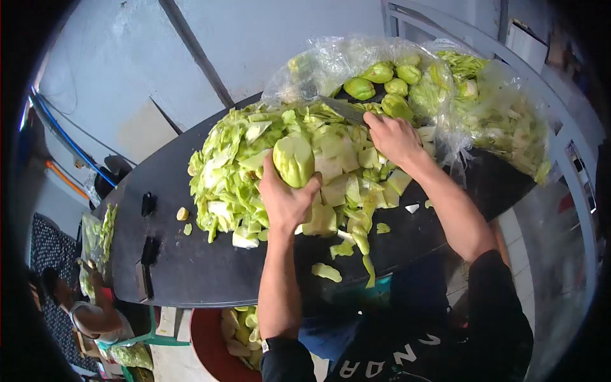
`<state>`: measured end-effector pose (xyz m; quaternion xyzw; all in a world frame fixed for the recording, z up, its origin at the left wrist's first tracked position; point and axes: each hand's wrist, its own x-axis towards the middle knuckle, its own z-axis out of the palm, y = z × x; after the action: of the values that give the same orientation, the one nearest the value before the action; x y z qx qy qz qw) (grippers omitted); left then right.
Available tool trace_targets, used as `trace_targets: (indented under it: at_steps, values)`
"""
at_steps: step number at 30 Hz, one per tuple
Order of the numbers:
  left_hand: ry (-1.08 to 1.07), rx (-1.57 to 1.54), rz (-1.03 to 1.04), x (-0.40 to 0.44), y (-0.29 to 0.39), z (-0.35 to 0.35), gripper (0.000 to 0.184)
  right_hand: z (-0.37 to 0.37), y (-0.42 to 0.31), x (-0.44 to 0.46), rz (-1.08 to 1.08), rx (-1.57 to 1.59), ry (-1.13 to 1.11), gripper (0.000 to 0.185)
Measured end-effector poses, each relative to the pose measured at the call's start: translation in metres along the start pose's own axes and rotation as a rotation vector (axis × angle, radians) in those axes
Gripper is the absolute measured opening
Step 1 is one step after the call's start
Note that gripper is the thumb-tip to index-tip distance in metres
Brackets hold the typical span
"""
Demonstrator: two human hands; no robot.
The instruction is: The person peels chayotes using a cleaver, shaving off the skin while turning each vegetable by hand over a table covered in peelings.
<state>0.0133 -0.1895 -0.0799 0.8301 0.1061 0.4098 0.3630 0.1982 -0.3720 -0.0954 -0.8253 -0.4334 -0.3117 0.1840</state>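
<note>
My left hand (284, 198) is closed around a pale green chayote (293, 160), which looks peeled and is held above the heap. In my right hand (396, 139) is a knife (344, 111), its blade pointing left over the back of the pile. Beneath both hands spreads a large mound of cut leafy greens and pale chunks (229, 159). Several whole green chayotes (359, 89) lie behind the knife, beside a clear plastic bag. Strips of peel (359, 239) hang toward the table's near edge.
The dark table (191, 267) has a curved edge. Clear plastic bags (509, 127) of greens lie at its right end. Below stands a red tub (202, 334) holding pale pieces. Another person (95, 312) sits at the lower left, handling greens. A grey metal railing (566, 146) runs along the right.
</note>
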Motion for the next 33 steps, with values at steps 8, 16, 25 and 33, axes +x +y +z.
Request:
trace_targets:
  at_steps: [8,16,25,33]
  values:
    - [0.143,-1.092,-0.327,0.029,0.007,-0.011,0.07,0.003,-0.01,-0.007,0.048,0.176,0.041,0.022]
    - [-0.192,-1.626,-0.84,0.013,-0.007,0.0,0.053,-0.012,-0.036,-0.008,-0.151,0.229,0.255,0.017]
    - [0.015,-1.581,-0.777,0.006,-0.007,-0.011,0.058,-0.031,-0.107,-0.021,-0.714,0.211,0.48,0.023]
    - [0.091,-1.466,-0.668,0.003,-0.01,-0.003,0.054,-0.028,-0.115,-0.025,-0.677,0.174,0.427,0.026]
